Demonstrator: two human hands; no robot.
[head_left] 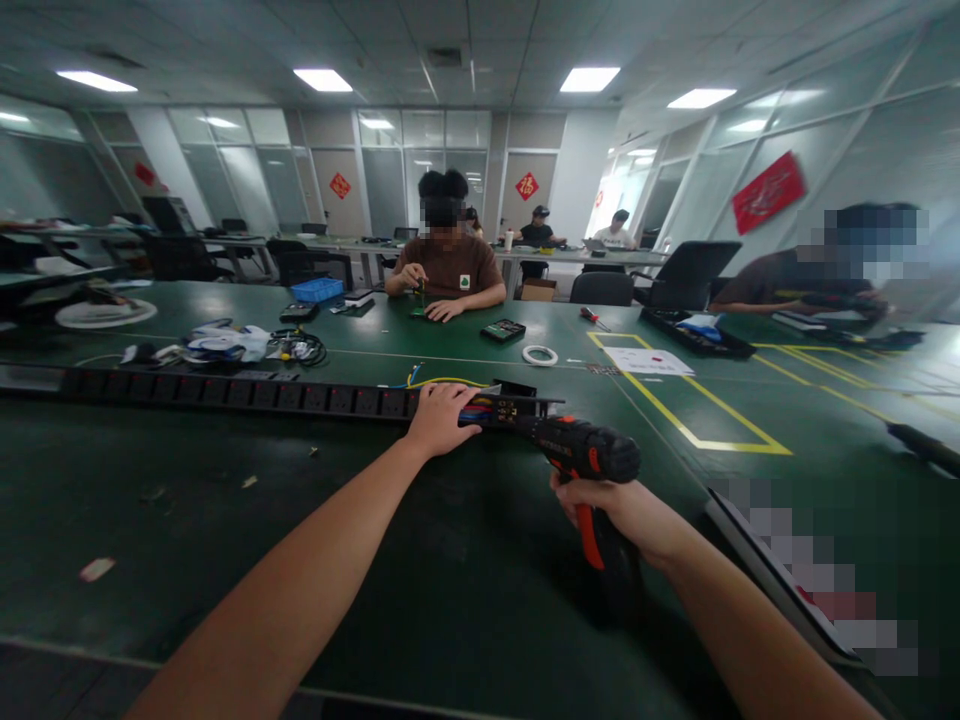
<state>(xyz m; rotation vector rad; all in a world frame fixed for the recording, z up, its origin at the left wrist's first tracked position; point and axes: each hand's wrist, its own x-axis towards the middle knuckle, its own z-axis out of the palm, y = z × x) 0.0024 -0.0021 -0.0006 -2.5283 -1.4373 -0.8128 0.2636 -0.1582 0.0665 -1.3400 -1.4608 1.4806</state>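
Note:
A long black power strip [341, 396] with a row of sockets lies across the green table. My left hand [442, 418] is wrapped over it near its right end, where the casing is open and coloured wires show. A yellow-green wire [450, 381] runs along the far side of the strip. In my right hand [611, 500] is a black and orange cordless drill [589, 450], gripped by its handle and pointed left at the open end of the strip. Whether its bit touches the strip is too dark to tell.
Beyond the strip lie a white cable roll [540, 356], a black drive-like box [502, 331], a red screwdriver [595, 318] and a paper sheet [649, 361]. Bagged cables [232, 343] lie left. A person [448, 265] works opposite; another person [832, 265] sits at right.

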